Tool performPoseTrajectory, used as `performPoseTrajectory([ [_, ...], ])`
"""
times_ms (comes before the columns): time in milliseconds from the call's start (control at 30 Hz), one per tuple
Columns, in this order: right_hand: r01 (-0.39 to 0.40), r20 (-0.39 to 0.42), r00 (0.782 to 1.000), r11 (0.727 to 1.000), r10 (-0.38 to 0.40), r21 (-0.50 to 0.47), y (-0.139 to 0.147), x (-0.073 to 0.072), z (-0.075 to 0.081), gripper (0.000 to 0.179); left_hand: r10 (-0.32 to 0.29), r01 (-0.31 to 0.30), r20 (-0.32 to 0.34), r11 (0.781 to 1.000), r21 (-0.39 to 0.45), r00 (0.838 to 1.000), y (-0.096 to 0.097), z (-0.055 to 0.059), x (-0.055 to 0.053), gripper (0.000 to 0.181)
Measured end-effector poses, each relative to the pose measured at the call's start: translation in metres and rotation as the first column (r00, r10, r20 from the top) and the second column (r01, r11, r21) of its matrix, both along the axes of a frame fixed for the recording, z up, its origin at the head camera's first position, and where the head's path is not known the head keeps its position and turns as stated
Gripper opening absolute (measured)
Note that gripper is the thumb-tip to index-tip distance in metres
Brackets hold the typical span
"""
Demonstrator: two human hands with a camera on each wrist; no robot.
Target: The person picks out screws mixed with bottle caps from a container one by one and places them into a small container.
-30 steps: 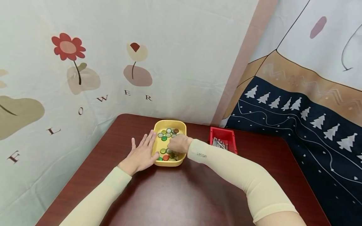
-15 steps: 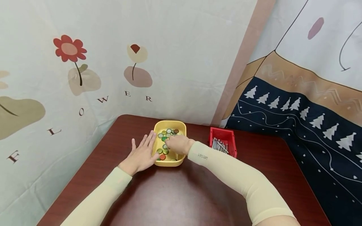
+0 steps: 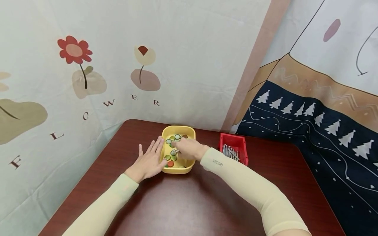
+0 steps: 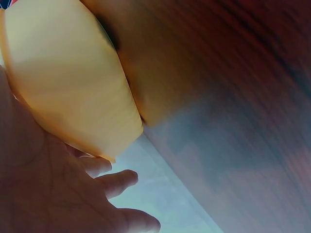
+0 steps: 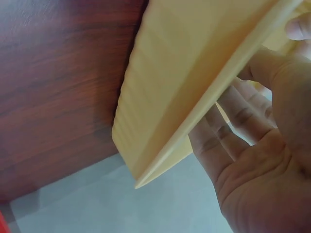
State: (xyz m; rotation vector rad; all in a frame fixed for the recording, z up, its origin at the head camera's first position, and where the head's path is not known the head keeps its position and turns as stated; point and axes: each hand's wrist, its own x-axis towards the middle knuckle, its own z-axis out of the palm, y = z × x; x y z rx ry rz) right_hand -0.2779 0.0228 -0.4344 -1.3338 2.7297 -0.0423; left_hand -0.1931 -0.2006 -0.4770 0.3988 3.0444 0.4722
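A yellow tray (image 3: 177, 170) holding several loose bottle caps (image 3: 170, 163), green, silver, red and brown, stands towards the back of the table. My left hand (image 3: 149, 162) lies with straight, spread fingers along its left side, the thumb over the near left corner. In the left wrist view the palm is beside the yellow wall. My right hand (image 3: 189, 148) reaches over the right rim into the tray, its fingers bent down among the caps. A thin silver piece (image 3: 176, 150) shows right at its fingertips; I cannot tell whether they pinch it. In the right wrist view the rim partly hides those fingers.
To the right of the tray stands a red bin (image 3: 243, 149) with several metal screws or nails (image 3: 230, 152) in it. The right forearm passes over its near edge. A patterned cloth (image 3: 189, 65) hangs behind the dark wooden table (image 3: 165, 203).
The right hand has shifted left within the tray, then slightly back right. Caps near the front have slid left. The left hand stays at the tray's left side.
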Motion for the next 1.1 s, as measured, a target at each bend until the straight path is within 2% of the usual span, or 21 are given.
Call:
performPoseTrajectory([
  [267,0.006,0.064,0.998,0.991,0.003,-0.137,0.007,0.0,-0.001,0.035,-0.002,0.002,0.001,1.0,0.0,1.0,0.001,0.0,-0.002,0.092],
  [700,-0.026,0.07,0.997,0.969,0.044,-0.244,0.01,0.006,-0.007,0.028,-0.009,0.009,0.002,1.0,-0.013,1.0,0.002,0.0,-0.001,0.092],
  [967,0.009,0.092,0.996,0.961,0.017,-0.275,0.016,0.007,-0.003,0.031,-0.012,0.012,0.003,1.0,-0.011,1.0,0.002,-0.001,-0.001,0.093],
  [1100,0.011,0.1,0.995,0.948,0.022,-0.319,0.019,0.009,-0.001,0.029,-0.009,0.009,-0.002,1.0,-0.01,1.0,0.002,-0.001,-0.001,0.093],
])
